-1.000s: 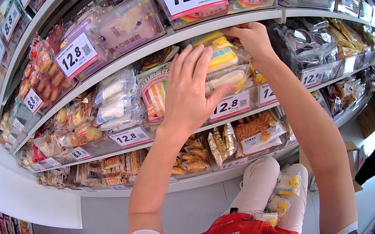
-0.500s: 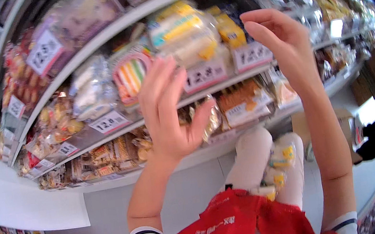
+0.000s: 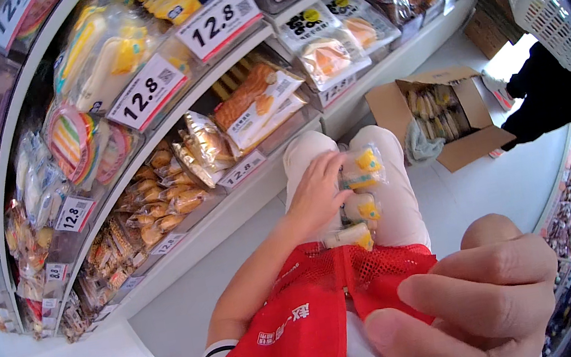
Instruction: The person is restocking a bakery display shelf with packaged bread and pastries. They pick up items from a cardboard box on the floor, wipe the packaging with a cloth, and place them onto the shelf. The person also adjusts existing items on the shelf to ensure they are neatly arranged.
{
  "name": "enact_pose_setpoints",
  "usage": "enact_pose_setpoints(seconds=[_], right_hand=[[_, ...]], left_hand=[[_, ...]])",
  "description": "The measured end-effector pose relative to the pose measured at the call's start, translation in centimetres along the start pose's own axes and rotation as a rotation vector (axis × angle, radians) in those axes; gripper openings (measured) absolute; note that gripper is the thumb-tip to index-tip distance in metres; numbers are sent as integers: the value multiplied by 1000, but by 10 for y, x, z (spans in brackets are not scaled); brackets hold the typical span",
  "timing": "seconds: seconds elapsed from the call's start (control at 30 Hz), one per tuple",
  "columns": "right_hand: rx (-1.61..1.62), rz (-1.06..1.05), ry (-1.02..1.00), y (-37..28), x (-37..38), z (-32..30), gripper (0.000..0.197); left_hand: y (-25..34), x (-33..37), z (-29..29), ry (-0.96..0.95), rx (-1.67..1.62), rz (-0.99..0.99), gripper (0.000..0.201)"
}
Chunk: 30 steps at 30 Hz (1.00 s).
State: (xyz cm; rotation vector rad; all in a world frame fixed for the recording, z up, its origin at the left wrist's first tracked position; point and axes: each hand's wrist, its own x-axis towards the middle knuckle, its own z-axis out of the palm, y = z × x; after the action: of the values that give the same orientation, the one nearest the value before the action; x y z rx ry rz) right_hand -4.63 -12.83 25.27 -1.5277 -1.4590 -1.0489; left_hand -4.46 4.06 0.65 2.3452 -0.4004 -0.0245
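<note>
Several small clear-wrapped packs with yellow labels and pale contents point(image 3: 361, 167) lie in a row on my lap, between my thighs. Over the left thigh reaches my left hand point(image 3: 317, 192), open, its fingers stretched out and their tips at the edge of the packs. Close up at the lower right is my right hand point(image 3: 466, 299), its fingers loosely curled in toward the thumb; nothing shows in it. Similar yellow-and-white wrapped packs point(image 3: 113, 64) stand on the shelf at the upper left.
Curving shelves hold bagged pastries point(image 3: 163, 197), a brown-and-white bread pack point(image 3: 260, 105) and price cards point(image 3: 147, 92). An opened cardboard box point(image 3: 468, 144) with wrapped packs stands on the floor beyond my knees. A white basket point(image 3: 548, 6) and a dark-clothed shape point(image 3: 546, 91) are at the right.
Both hands have come away from the shelf: the left down to the packs on my lap, the right close before the camera with fingers more curled. The view has turned rightward and down.
</note>
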Motion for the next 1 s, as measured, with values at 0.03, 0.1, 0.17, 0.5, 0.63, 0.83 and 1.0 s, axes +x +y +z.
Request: enact_pose_setpoints(seconds=[0.03,0.1,0.17,0.5,0.63,0.83,1.0], right_hand=[[-21,-19,-38,-1,-1,-5,29],[-117,-26,-75,-1,-5,-11,33],[-166,-18,-55,11,-15,2,35],[-114,1158,-357,42,-149,-8,22],[339,1484,-105,39,-195,17,31],[863,1756,68,31,-178,31,30],[847,1769,230,29,-175,46,24]], left_hand=[[-1,9,3,-27,23,3,69],[3,30,11,-80,69,23,74],[-6,35,6,-121,122,-54,75],[9,59,-9,-306,-187,-187,50],[26,67,-48,-354,-322,-162,41],[45,61,-76,-471,-392,-189,30],[38,38,-74,-157,-704,-309,32]])
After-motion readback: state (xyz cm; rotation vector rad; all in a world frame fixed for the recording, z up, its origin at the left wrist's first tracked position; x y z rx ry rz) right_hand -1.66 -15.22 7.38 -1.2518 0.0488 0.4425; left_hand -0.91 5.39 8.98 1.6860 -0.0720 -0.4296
